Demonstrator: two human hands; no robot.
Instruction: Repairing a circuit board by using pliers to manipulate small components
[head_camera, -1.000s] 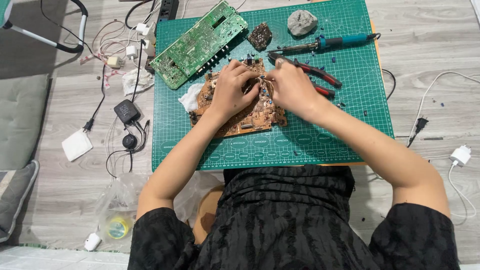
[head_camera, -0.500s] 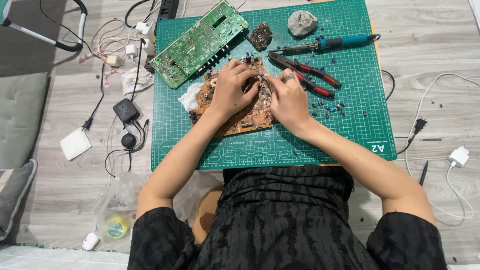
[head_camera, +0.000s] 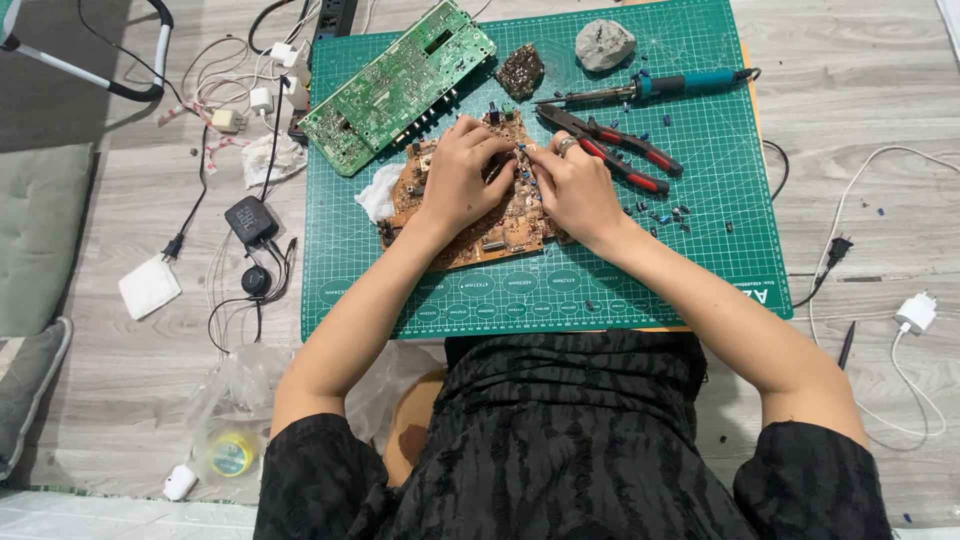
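On the green cutting mat (head_camera: 700, 250): brown circuit board (head_camera: 490, 235) under both hands; left hand (head_camera: 462, 180) pressing flat, right hand (head_camera: 578, 190) pinching a component, shifted slightly leftward.

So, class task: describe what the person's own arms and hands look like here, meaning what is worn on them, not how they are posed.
Both arms are bare from the upper arm down, below short black sleeves of a textured, crinkled fabric. The left hand wears nothing that shows. The right hand carries a silver-coloured ring on one finger. No gloves, watch or bracelet can be seen on either wrist.
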